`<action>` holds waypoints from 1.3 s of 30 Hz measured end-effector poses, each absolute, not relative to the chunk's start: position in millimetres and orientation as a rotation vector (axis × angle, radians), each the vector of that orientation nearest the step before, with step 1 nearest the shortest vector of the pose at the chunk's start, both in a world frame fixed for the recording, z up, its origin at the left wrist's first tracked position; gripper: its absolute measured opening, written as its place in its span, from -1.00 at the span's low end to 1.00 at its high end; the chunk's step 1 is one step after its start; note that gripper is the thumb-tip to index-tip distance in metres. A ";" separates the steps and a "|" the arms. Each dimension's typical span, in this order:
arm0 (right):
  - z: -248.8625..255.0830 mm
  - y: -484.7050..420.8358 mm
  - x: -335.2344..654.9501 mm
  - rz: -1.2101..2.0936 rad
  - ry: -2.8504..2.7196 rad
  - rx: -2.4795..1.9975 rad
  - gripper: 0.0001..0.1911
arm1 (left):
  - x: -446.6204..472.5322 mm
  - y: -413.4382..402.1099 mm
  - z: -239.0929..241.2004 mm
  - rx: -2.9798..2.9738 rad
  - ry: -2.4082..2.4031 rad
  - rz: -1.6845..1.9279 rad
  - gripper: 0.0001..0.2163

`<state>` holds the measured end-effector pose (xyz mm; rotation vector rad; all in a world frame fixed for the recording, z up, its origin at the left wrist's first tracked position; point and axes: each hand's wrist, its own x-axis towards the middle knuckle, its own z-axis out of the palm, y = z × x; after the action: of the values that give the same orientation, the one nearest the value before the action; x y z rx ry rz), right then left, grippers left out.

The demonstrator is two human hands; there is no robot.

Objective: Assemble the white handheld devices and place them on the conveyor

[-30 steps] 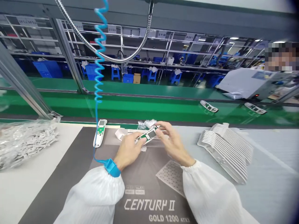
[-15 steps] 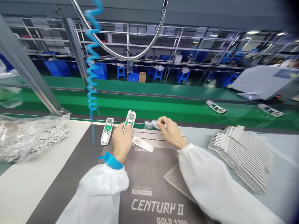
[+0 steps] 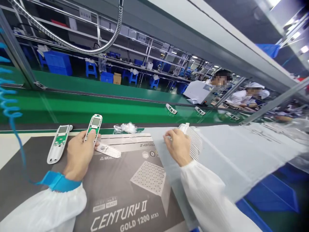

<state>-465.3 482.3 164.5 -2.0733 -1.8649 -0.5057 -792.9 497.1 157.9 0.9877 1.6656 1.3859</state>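
My left hand (image 3: 80,151) is closed on a white handset half (image 3: 96,121) with a small grey screen and a green circuit board, the thumb lying over the board. A long white cover (image 3: 109,150) reaches out from beside those fingers, its near end partly hidden by them. Left of the hand, a second white handset half (image 3: 58,145) with a green board lies on the dark box. My right hand (image 3: 178,145) has loosely bent fingers with a small gap at the thumb, and nothing shows in it. Just behind it is a stack of ribbed light-grey strips (image 3: 195,141), partly covered by the hand.
Crumpled clear plastic (image 3: 127,128) lies at the green belt's near edge (image 3: 145,120). Several white handset parts (image 3: 171,109) sit farther along the belt. A printed box (image 3: 116,183) lies under my hands, beside a grey sheet (image 3: 222,154). A blue coiled cord (image 3: 9,106) hangs left; co-workers (image 3: 248,95) sit far right.
My view has swung right. My right hand has left the crumpled plastic and moved right to the grey strips. My left hand still holds the handset half.
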 end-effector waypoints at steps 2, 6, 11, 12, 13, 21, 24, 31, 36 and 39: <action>161.9 464.3 -435.5 -0.685 -1.873 -2.276 -0.83 | -790.5 497.3 157.1 0.967 1.619 1.381 -0.65; 156.8 446.5 -417.0 -0.686 -1.944 -2.469 -0.85 | -783.8 494.6 159.5 0.927 1.454 1.351 -0.56; 157.9 447.5 -423.2 -0.660 -1.922 -2.418 -0.92 | -774.8 487.5 166.9 0.945 1.228 1.306 -0.48; 157.8 447.8 -423.1 -0.631 -1.918 -2.424 -0.91 | -773.2 486.6 167.7 0.947 1.200 1.297 -0.47; 157.9 447.8 -422.6 -0.584 -1.905 -2.451 -0.90 | -771.6 486.0 168.1 0.946 1.177 1.290 -0.46; 187.7 459.1 -467.8 0.506 -1.712 -1.886 -0.79 | -759.1 481.8 164.8 1.051 1.079 1.248 -0.49; 187.5 475.8 -526.8 1.080 -1.411 -1.345 -0.69 | -752.4 479.7 159.2 1.150 1.076 1.216 -0.45; 154.8 503.4 -607.6 1.490 -1.120 -0.756 -0.36 | -751.8 482.3 154.4 0.931 1.183 1.222 -0.53; 138.4 510.2 -584.4 1.550 -1.229 -0.749 -0.42 | -755.2 487.6 153.6 0.893 1.166 1.208 -0.52; 135.7 512.5 -578.0 1.515 -1.205 -0.761 -0.44 | -757.4 491.5 150.2 1.014 1.262 1.264 -0.54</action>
<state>-578.0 512.5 135.7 -0.7609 -1.2048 1.5149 -757.4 491.5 150.2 1.0139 1.2621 1.2639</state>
